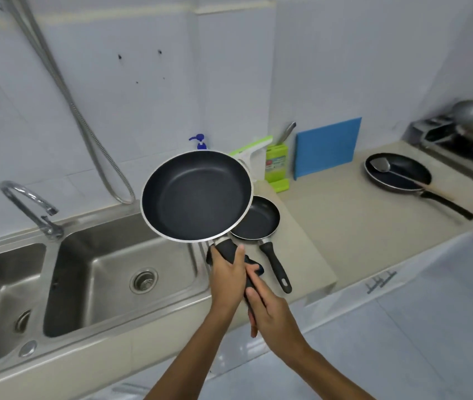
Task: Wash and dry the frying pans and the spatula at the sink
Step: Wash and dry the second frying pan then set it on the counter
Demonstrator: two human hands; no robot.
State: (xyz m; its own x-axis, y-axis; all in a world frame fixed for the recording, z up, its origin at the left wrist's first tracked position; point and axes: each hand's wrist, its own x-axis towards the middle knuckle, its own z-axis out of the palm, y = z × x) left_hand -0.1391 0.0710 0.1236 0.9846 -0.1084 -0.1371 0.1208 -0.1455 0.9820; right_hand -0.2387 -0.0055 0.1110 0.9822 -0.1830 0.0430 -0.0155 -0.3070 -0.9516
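The big pan [196, 194] is held in the air over the seam between the sink [108, 255] and the desk [359, 226], tilted so that its dark inside faces the camera. Both hands are closed round its black handle. The left hand [226, 275] grips the handle just below the pan's rim. The right hand [269, 310] grips the handle's lower end, touching the left hand.

The small pan [256, 217] lies on the desk just right of the big pan and partly behind its rim. Its handle points toward the person and ends just beside the hands, with neither hand touching it.

A third pan [411, 171] lies on the desk well apart to the right, with the spatula [381, 166] resting inside it, the spatula's handle running out over the rim.

The faucet [27, 203] stands at the back of the sink, left of the hands. A blue board [327, 148] leans on the wall behind the desk.
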